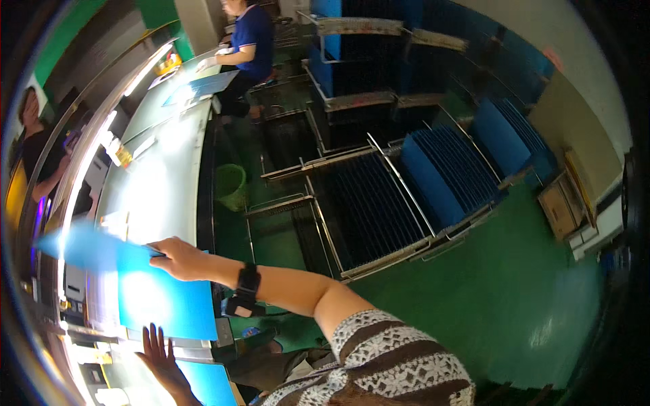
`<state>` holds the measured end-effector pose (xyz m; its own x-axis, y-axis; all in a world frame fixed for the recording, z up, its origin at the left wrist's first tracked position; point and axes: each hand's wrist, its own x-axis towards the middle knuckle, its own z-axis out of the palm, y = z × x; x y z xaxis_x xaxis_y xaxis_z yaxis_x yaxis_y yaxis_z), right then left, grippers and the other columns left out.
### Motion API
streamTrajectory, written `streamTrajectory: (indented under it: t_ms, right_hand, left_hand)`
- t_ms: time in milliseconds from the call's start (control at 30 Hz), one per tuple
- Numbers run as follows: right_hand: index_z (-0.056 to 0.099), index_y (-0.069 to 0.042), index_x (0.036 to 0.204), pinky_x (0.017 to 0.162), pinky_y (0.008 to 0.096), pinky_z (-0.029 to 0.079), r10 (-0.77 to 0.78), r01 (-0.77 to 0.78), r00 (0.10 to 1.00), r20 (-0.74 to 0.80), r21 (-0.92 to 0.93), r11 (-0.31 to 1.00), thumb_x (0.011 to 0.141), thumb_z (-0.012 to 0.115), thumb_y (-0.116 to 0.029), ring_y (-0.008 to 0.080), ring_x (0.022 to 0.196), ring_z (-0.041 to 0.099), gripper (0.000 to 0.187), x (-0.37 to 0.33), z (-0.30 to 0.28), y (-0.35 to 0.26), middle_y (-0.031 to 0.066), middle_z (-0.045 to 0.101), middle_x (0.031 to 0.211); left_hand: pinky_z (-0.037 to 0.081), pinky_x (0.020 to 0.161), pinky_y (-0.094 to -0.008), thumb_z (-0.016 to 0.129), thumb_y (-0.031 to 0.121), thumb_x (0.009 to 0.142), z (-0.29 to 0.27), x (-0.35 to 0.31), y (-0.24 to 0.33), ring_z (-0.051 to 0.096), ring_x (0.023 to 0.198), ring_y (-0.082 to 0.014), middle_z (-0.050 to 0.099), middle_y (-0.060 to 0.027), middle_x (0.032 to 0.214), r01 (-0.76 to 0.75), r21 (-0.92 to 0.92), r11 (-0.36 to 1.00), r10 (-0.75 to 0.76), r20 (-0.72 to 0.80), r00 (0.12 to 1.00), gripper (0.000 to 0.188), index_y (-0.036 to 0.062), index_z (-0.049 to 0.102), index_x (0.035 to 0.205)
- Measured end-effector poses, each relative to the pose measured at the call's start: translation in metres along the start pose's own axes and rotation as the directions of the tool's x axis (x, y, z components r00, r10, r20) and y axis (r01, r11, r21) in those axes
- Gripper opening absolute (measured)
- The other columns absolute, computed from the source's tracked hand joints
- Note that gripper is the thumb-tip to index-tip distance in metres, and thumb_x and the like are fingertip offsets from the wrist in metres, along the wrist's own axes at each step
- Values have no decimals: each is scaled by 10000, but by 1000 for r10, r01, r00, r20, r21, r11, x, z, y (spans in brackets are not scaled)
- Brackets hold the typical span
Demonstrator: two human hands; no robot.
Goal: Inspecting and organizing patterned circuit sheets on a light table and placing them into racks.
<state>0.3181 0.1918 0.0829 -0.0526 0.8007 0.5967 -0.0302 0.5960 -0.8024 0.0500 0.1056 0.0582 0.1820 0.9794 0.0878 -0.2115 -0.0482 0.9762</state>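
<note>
My right hand [181, 260] is closed on the edge of a thin blue sheet [112, 252], tilted up over the brightly lit table [152, 196]. The far end of that sheet is blurred. Under it, a second blue sheet [186, 308] lies flat on the table, with strong glare on its surface. Close to the near edge of this flat sheet, my left hand [161, 358] is open, its fingers spread and nothing in them. Another blue sheet [202, 380] shows beside my left forearm at the bottom.
Metal racks with upright blue panels [447, 172] stand to the right on the green floor. A green basket [231, 186] sits beside the table. Farther along, a person in a blue shirt [254, 40] works over a sheet [203, 88]. A yellow-labelled bottle [120, 153] stands on the table.
</note>
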Motion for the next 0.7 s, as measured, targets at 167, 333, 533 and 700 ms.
streamTrajectory:
  t_ms: [167, 333, 533, 700]
  right_hand:
    - [588, -197, 1229, 1002, 453, 354, -425, 587, 808, 408, -492, 643, 650, 583, 16, 334, 1225, 457, 617, -37, 6, 18, 124, 483, 1339]
    - [589, -179, 1236, 1016, 410, 345, -117, 488, 828, 549, -601, 634, 814, 468, -1, 270, 1180, 504, 473, -93, -15, 57, 103, 564, 1241]
    - [550, -126, 1205, 1043, 558, 266, 80, 444, 690, 719, -508, 738, 710, 716, -416, 435, 1253, 368, 598, -104, 28, 9, 175, 432, 1348]
    - [550, -18, 985, 988, 521, 365, 77, 324, 718, 692, -429, 843, 757, 693, -413, 490, 1177, 435, 478, -119, 65, 7, 237, 493, 1270]
  left_hand:
    - [221, 1118, -428, 328, 617, 916, -12, 10, -22, 312, 1312, -309, 300, -100, 1472, 72, -535, 842, -10, 117, 993, 760, 70, 255, 1437]
    - [401, 992, -472, 370, 561, 924, 26, 13, -75, 514, 1131, -319, 536, -116, 1270, 31, -708, 706, -291, -249, 924, 605, 86, 488, 1280]
    - [376, 1014, -486, 218, 612, 931, 24, 1, -87, 504, 1155, -339, 509, -152, 1300, 7, -875, 484, -212, -109, 971, 714, 61, 423, 1335]
    - [378, 1016, -478, 202, 617, 929, 31, 4, -93, 486, 1174, -356, 472, -173, 1331, -13, -927, 375, -147, -73, 986, 731, 56, 380, 1364]
